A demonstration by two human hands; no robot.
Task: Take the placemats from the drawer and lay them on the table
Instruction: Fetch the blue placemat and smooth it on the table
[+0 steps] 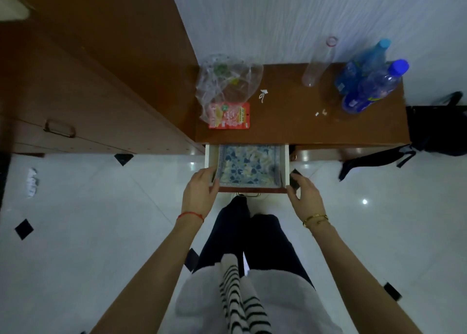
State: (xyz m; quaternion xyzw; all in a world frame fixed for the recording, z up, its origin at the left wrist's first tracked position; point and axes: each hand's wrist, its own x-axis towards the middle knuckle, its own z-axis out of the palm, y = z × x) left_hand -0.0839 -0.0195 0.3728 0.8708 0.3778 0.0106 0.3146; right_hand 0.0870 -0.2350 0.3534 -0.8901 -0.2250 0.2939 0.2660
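Reaching down to the pulled-out white-walled wooden drawer (287,164) under the brown wooden counter (303,121), we have both hands at its front corners. Our left hand (199,194) has its fingers (214,184) curled over the near left corner of the blue-and-cream patterned fabric placemats (249,165), which lie flat in the drawer and fill nearly its whole floor. Our right hand (304,197) sits at the right front corner, fingers bent around that corner of the drawer wall; whether they reach the fabric yet we cannot tell. How many mats are stacked there we cannot tell either.

To do this step well, we judge that both hands should take the near edge of the stack at matching corners, thumbs on top and fingers beneath, so the whole pile lifts level rather than sagging or sliding apart. Tilting the near edge up first should free it from the drawer front, and the snug side walls call for a straight upward draw.

On the counter above lie a crumpled clear plastic bag (227,81), a red snack packet (230,117), an empty clear bottle (319,63) and two blue-capped water bottles (371,83), which will crowd any laying space there.
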